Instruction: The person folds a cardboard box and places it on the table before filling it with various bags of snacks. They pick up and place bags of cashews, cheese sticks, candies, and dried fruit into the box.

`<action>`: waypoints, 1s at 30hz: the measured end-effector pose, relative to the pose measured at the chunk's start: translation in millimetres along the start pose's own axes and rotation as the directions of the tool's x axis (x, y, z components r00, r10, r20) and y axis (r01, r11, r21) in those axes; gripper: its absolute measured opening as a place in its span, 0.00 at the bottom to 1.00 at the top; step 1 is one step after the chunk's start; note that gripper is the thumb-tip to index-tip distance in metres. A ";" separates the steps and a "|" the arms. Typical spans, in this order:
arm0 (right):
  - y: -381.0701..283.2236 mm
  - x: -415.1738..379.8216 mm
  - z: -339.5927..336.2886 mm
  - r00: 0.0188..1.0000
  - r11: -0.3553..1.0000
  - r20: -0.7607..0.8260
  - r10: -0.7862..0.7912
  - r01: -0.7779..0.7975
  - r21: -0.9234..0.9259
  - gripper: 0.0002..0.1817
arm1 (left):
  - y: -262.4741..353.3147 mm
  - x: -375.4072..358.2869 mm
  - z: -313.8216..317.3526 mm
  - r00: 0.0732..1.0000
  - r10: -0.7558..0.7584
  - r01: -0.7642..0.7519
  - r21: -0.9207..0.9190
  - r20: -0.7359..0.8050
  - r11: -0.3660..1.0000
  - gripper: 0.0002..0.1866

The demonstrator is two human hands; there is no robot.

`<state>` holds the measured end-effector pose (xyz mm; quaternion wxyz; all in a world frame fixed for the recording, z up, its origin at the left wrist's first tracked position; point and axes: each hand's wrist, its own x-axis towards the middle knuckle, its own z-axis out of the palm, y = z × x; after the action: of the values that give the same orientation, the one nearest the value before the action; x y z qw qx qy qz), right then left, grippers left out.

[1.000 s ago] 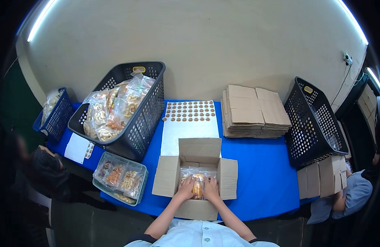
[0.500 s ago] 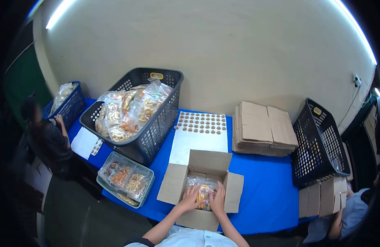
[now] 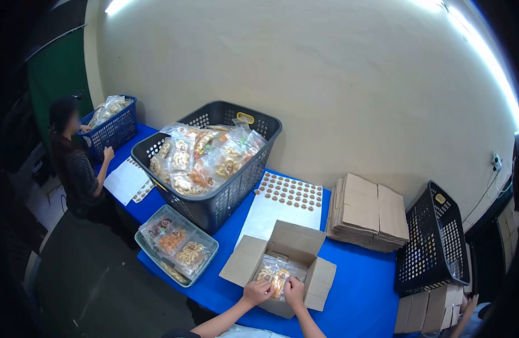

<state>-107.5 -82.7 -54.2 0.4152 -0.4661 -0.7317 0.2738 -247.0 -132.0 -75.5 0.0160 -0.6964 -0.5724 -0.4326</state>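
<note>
An open cardboard box (image 3: 298,245) stands at the table's front with its flaps folded outward. Clear bags of snacks lie inside it, among them a bag with pale curved pieces (image 3: 265,272). Between my hands, near the box's front side, is a clear snack bag (image 3: 280,281) with yellow-orange pieces and a round sticker. My left hand (image 3: 258,293) has its fingers closed at this bag's left edge. On the opposite edge my right hand (image 3: 294,292) is closed too, thumb and fingers together. Both hands partly hide the bag's sides and the box's front.
Left of the box sits a clear tub (image 3: 209,263) of snack bags, with a big black basket (image 3: 237,194) of bags behind. A sticker sheet (image 3: 282,211), stacked flat cartons (image 3: 361,205) and another black basket (image 3: 434,242) stand nearby. Co-workers (image 3: 76,163) are at both sides.
My hands, spread flat over the bags before, are now closed at the edges of one bag near the box's front. My view has shifted, so the scene sits lower and further right.
</note>
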 end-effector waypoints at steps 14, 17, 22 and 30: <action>-176.0 211.0 62.6 0.823 0.842 0.177 -0.539 0.524 0.127 0.03 | -0.3 -5.7 -5.5 1.000 -0.014 0.013 -0.025 -0.024 1.000 0.11; -197.9 238.0 98.8 0.853 0.857 0.119 -0.508 0.515 -0.033 0.03 | -4.4 -9.9 -2.3 1.000 0.016 -0.014 -0.091 0.018 0.996 0.11; -205.0 288.3 155.0 0.930 0.916 0.225 -0.291 0.338 -0.213 0.19 | -3.9 -16.4 -8.0 1.000 0.019 -0.019 -0.098 0.003 0.995 0.10; -193.5 318.9 179.2 0.929 0.854 0.333 -0.164 0.302 -0.423 0.48 | 7.6 -35.4 -26.8 0.992 0.124 -0.123 -0.064 0.009 0.990 0.08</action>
<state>-420.5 124.5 119.9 0.2112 -0.4148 -0.8793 0.1006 -255.4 -176.2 -77.2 0.0173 -0.7334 -0.5143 -0.4443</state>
